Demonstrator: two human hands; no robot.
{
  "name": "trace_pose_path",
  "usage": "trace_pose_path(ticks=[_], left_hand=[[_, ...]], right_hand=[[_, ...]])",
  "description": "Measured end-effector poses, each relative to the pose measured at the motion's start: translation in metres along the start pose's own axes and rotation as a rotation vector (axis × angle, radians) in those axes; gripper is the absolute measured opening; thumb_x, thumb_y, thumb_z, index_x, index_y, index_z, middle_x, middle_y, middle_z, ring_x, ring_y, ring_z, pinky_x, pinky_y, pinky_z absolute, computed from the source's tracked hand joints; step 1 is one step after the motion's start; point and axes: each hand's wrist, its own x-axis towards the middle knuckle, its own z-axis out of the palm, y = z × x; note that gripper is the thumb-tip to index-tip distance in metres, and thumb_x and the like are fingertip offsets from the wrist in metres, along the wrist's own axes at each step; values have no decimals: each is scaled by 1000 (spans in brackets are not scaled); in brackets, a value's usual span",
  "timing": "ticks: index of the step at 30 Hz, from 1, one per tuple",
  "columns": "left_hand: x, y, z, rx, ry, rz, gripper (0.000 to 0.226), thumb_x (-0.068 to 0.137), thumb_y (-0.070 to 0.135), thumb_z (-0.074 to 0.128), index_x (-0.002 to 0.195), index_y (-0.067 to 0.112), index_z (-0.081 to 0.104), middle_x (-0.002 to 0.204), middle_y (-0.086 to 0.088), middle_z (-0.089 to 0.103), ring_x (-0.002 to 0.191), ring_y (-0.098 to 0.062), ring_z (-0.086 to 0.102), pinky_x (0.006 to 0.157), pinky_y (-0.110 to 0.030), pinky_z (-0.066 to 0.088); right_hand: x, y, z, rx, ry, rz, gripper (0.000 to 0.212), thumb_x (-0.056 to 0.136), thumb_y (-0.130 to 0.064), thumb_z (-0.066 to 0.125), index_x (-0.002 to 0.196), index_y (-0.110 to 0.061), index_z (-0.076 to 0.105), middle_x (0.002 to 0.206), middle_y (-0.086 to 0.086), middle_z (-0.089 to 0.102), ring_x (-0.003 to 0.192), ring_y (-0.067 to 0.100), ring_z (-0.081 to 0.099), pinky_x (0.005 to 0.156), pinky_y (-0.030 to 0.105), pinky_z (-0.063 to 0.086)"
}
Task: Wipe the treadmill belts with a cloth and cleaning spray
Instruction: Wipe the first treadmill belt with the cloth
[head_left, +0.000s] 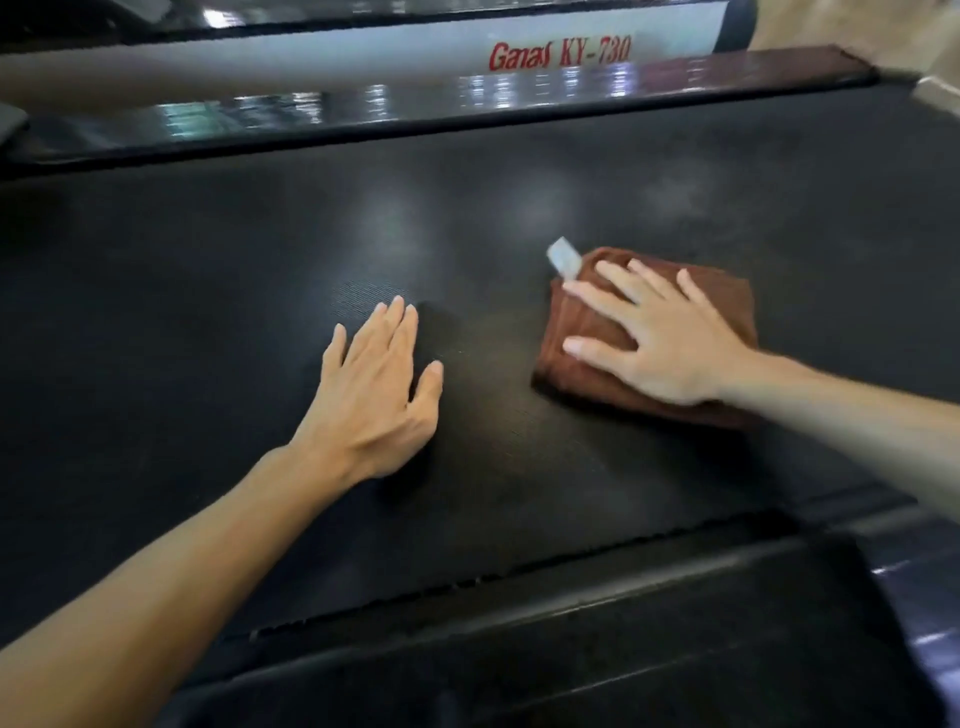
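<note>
— Pressing flat with spread fingers, the right hand (670, 343) is on the brown cloth (722, 306), which lies on the black belt (208, 270).
— And the left hand (371, 384)?
— Flat on the belt, fingers straight, holding nothing.

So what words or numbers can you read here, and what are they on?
"Ganas KY-730": red letters on the treadmill's white side rail; the first word is blurred, so that spelling is my best reading.
White tag on the brown cloth: too blurred to read.
</note>
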Motion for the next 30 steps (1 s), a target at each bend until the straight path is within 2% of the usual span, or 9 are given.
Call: trace_pose_path(ticks=[2,3,5,9,15,21,28,30], left_hand=[[13,27,9,-24,14,50,71,103,44,26,163,9,9,172,-3,5,158,-13,-3,128,-43,-4],[18,37,12,-28,29,59,68,105,39,30,163,9,10,172,-4,6,158,-14,-3,128,-44,-3],[29,68,18,-28,39,120,68,105,37,34,163,8,12,172,-5,7,158,-16,-1,128,-46,-2],[41,112,32,-39,5,214,70,105,42,32,164,11,8,172,-2,1,158,-15,-5,127,-48,-5],[41,105,55,127,-29,232,81,100,63,17,164,17,-4,171,-1,-12,156,-13,-14,127,-48,-7],[41,105,56,165,-18,232,85,97,68,13,163,18,-5,171,0,-13,156,-14,-15,127,-47,-7],[39,109,50,124,-48,218,86,96,67,23,164,18,3,171,0,-9,157,-14,-11,127,-49,-4],[41,110,50,104,-14,208,87,95,67,25,164,18,5,172,1,-7,157,-13,-10,127,-49,-3]], right_hand=[[19,33,-10,-6,21,160,96,71,-97,8,158,-57,12,174,-8,6,160,20,2,127,58,-1],[29,36,-9,2,24,182,95,73,-97,8,159,-56,12,174,-7,7,160,21,2,126,59,-1],[24,35,-7,20,35,189,91,77,-94,9,159,-55,12,174,-6,6,160,21,1,126,60,-2],[-47,41,10,-16,79,97,88,79,-95,6,159,-57,9,174,-9,8,160,17,2,127,57,0],[-44,86,-4,-5,56,381,79,86,-89,17,159,-57,10,174,-8,6,160,20,1,127,58,-1],[-48,80,-6,11,43,381,74,93,-83,22,160,-54,8,174,-6,2,160,21,-2,126,60,-4],[-80,54,-9,73,-45,403,75,94,-82,27,160,-55,5,174,-6,-3,160,22,-6,126,59,-7],[-82,55,-7,77,-34,384,76,93,-83,26,160,-55,4,174,-6,-3,160,21,-8,126,59,-8]])
